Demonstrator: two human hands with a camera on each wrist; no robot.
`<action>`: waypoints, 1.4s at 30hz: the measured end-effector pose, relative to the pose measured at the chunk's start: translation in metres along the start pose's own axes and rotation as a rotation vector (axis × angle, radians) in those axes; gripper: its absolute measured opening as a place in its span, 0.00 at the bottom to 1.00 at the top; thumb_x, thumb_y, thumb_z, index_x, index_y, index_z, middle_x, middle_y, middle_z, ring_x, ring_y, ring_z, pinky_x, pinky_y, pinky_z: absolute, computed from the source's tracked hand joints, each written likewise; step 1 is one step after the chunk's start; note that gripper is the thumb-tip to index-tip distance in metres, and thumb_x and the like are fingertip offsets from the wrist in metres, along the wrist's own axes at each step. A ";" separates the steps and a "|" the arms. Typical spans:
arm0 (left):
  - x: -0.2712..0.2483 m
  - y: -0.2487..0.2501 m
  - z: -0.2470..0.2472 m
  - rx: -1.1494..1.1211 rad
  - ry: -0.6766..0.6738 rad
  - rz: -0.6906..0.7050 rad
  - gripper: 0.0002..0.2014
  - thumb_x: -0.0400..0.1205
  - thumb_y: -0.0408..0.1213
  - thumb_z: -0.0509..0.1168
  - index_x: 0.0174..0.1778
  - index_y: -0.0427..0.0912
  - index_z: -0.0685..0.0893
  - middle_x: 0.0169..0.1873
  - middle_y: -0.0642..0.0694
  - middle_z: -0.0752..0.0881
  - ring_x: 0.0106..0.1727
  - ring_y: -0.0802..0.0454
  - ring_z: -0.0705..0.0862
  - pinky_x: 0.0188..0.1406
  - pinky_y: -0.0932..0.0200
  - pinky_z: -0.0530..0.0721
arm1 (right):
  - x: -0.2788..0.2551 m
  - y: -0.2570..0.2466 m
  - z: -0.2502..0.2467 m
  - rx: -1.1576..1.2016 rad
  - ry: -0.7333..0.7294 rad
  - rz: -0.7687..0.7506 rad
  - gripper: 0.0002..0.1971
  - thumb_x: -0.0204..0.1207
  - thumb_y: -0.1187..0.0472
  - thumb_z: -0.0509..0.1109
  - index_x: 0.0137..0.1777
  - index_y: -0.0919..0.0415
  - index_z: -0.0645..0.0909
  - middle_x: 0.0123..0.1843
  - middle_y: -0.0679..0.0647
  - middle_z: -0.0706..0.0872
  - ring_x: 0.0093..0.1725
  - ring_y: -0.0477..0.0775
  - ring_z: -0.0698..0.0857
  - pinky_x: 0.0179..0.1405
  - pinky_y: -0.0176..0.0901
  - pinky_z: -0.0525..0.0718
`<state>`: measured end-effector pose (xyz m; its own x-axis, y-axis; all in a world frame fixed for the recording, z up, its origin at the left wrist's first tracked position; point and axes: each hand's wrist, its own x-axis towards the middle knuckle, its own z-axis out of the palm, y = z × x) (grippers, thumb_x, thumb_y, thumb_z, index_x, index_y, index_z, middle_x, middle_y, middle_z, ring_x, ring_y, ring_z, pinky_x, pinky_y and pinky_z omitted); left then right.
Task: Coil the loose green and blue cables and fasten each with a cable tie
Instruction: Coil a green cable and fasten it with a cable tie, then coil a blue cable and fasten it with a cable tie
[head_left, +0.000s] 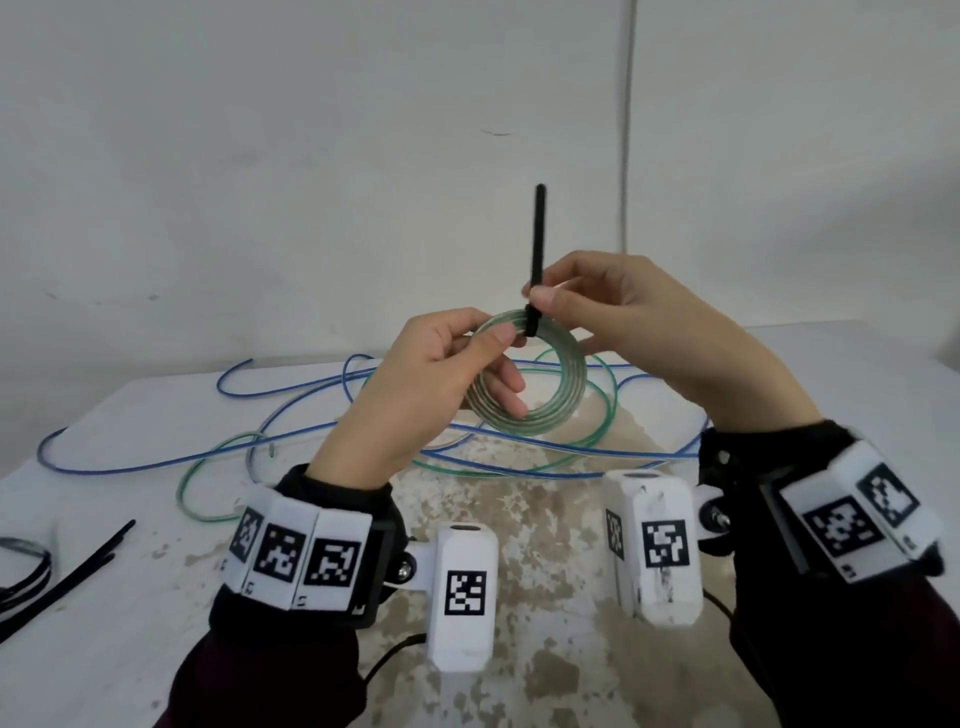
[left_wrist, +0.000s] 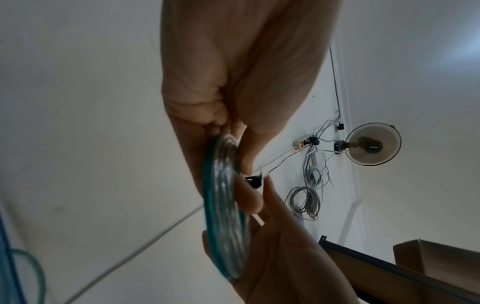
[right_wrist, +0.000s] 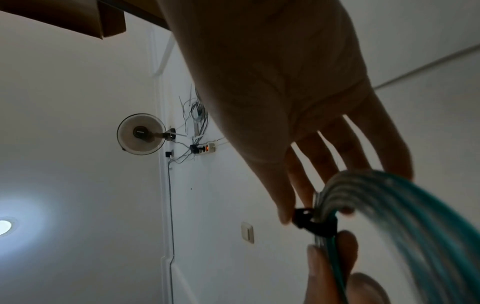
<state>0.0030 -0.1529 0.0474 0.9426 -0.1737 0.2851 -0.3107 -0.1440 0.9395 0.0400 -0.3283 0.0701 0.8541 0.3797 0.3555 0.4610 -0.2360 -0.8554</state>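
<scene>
In the centre of the head view the green coil (head_left: 524, 382) is held up above the bench (head_left: 104, 415), its open ring facing the camera. The left hand (head_left: 415, 395) grips the coil's left arc, thumb (head_left: 491, 340) on the near face and fingers curled through the ring. The right hand (head_left: 618, 317) pinches the black tie (head_left: 537, 249) just where it wraps the top of the coil, thumb and forefinger closed on it while the other fingers spread behind the ring.

The relation that matters: the tie's free tail stands almost straight up from the coil's top edge, towards the upper middle of the frame, so its long axis runs at right angles to the bundled strands. The right hand sits at the foot of that tail, directly beside the tie's head (right_wrist: 302, 216), which the right wrist view shows as a small black block touching the strands under the thumb tip. The left hand lies lower and to the left, so the right is the nearer one to the tail.

My judgement is that the next move is a pull along that upward axis to cinch the loop, with the left hand bracing the coil.

The blue cable (head_left: 156, 462) lies loose across the bench below, tangled with uncoiled green cable (head_left: 208, 467). Spare ties (head_left: 78, 566) lie at the lower left.
</scene>
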 end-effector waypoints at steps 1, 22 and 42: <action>0.000 -0.001 0.001 -0.005 -0.005 0.006 0.10 0.85 0.35 0.59 0.51 0.32 0.82 0.26 0.46 0.85 0.24 0.52 0.85 0.27 0.63 0.82 | -0.003 0.001 -0.003 0.003 -0.056 0.023 0.09 0.79 0.56 0.69 0.52 0.62 0.83 0.47 0.59 0.90 0.43 0.49 0.87 0.41 0.40 0.84; 0.047 -0.088 0.178 -0.522 -0.070 -0.459 0.10 0.86 0.34 0.57 0.43 0.39 0.82 0.21 0.51 0.83 0.21 0.58 0.81 0.24 0.65 0.80 | -0.142 0.132 -0.181 0.111 0.768 0.544 0.05 0.81 0.61 0.68 0.54 0.60 0.78 0.43 0.61 0.85 0.33 0.51 0.84 0.26 0.36 0.82; 0.054 -0.132 0.174 -0.872 0.056 -0.658 0.12 0.86 0.33 0.57 0.39 0.36 0.81 0.21 0.46 0.81 0.20 0.56 0.79 0.26 0.64 0.82 | -0.170 0.199 -0.222 -0.504 0.841 0.911 0.15 0.78 0.59 0.69 0.44 0.75 0.83 0.42 0.66 0.83 0.50 0.67 0.83 0.45 0.45 0.73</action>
<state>0.0734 -0.3126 -0.0947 0.9037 -0.2674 -0.3345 0.4281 0.5509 0.7164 0.0395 -0.6383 -0.0768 0.7064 -0.7077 0.0149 -0.4656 -0.4805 -0.7432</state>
